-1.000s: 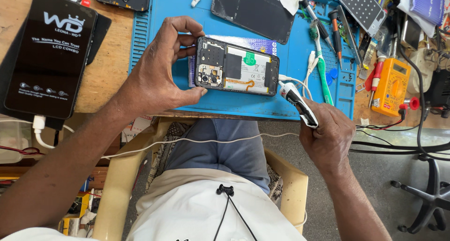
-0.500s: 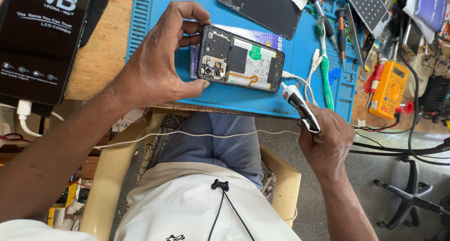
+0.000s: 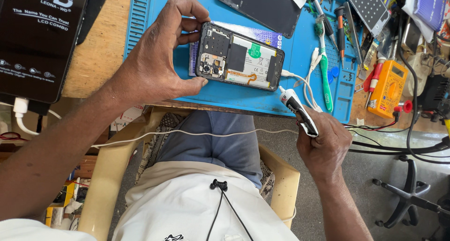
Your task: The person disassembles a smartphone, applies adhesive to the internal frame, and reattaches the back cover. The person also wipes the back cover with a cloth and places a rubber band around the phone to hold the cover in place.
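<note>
Scene: a seated person is working at a wooden desk (image 3: 93, 58) covered in part by a blue work mat (image 3: 300, 58), seen from the head camera looking down.
Left hand: the left hand (image 3: 157, 65) is gripping the near-left end of an opened phone (image 3: 240, 57), thumb pressing its lower edge and fingers curling over its upper edge.
Phone: it is lying back-side up with the cover off, showing the camera cluster, a black battery panel with a green sticker and an orange flex strip.
Long axis: the phone is running left to right across the picture, slightly tilted, its camera end pointing left into the left hand and its other end pointing right toward the tools.
Position: the phone is sitting over the near part of the blue work mat, on top of a purple-printed packet (image 3: 262, 34).
Right hand: the right hand (image 3: 323, 145) is closing around a small black-and-white tube (image 3: 296, 107), holding it past the desk edge with the white nozzle aimed up-left at the phone's lower right corner, close to it but apart.
Surroundings: a dark screen panel (image 3: 262, 4) is lying above the phone, a green toothbrush (image 3: 324, 72) and screwdrivers (image 3: 340, 27) to its right, an orange multimeter (image 3: 388, 88) farther right, and a black box (image 3: 40, 39) at far left.
</note>
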